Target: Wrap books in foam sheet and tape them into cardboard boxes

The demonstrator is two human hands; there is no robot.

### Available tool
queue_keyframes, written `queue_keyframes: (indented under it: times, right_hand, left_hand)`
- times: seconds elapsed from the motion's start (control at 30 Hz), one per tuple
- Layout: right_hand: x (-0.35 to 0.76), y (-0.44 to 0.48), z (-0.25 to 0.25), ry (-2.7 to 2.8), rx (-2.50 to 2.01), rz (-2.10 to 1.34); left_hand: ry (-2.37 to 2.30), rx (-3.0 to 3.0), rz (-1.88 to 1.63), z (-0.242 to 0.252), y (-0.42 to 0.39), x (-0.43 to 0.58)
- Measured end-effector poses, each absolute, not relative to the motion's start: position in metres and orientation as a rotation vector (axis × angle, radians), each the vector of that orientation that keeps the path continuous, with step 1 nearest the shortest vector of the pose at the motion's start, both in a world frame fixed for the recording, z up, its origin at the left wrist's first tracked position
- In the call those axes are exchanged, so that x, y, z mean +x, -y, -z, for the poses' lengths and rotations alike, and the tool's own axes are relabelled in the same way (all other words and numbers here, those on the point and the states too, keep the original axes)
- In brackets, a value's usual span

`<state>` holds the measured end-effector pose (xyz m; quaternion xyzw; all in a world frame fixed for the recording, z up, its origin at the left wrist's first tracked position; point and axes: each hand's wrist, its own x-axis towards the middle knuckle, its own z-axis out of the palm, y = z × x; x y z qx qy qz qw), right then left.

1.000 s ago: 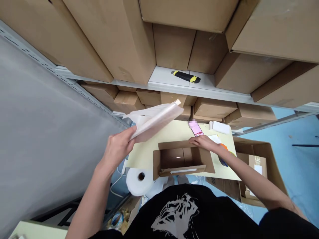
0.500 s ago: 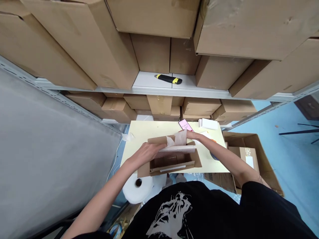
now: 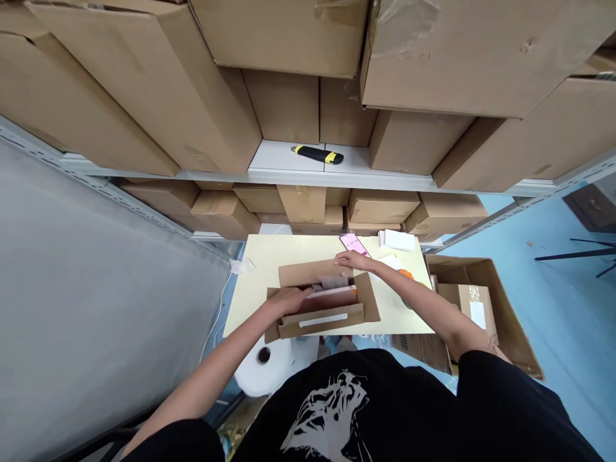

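Observation:
An open cardboard box [image 3: 321, 318] sits on the table with its flaps spread. Inside it lies a flat, long item wrapped in thin whitish packing foam [image 3: 334, 296], an orange spot showing at its right end. My left hand [image 3: 290, 299] reaches over the box's left end, its fingers closed on the near-left part of the wrapped item; the fingertips are partly hidden. At the far side, my right hand [image 3: 353, 260] has its fingers bent over the top edge of the box's far flap [image 3: 308, 273], pinching it.
On the pale yellow table [image 3: 240, 292] are a phone [image 3: 353, 244], a stack of white cards [image 3: 398, 240] and an orange item [image 3: 405, 274]. A utility knife [image 3: 317, 154] lies on the shelf among cartons. A white roll [image 3: 262, 369] stands below left; a large open carton [image 3: 510, 308] stands right.
The wrapped item has gone down into the box. My right hand has left the foam and moved to the far flap, which stands more visible. My left hand has dipped into the box.

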<state>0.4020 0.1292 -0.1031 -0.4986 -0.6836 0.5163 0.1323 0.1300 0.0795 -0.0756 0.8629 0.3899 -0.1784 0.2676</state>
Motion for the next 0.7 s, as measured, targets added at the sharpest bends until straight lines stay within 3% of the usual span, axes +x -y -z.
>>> queue_keyframes:
  times: [0.3, 0.47, 0.7]
  right_hand:
    - [0.407, -0.11, 0.095, 1.743, -1.483, -1.531]
    - [0.43, -0.055, 0.101, 1.402, -1.662, -1.416]
    - [0.42, 0.047, 0.116, 0.931, -1.747, -1.663]
  left_hand:
    - [-1.472, 2.395, 0.173, 0.049, -0.051, 0.112]
    - [-1.977, 1.906, -0.396, 0.07, -0.036, 0.074]
    - [-1.65, 1.703, -0.33, 0.092, -0.005, 0.067]
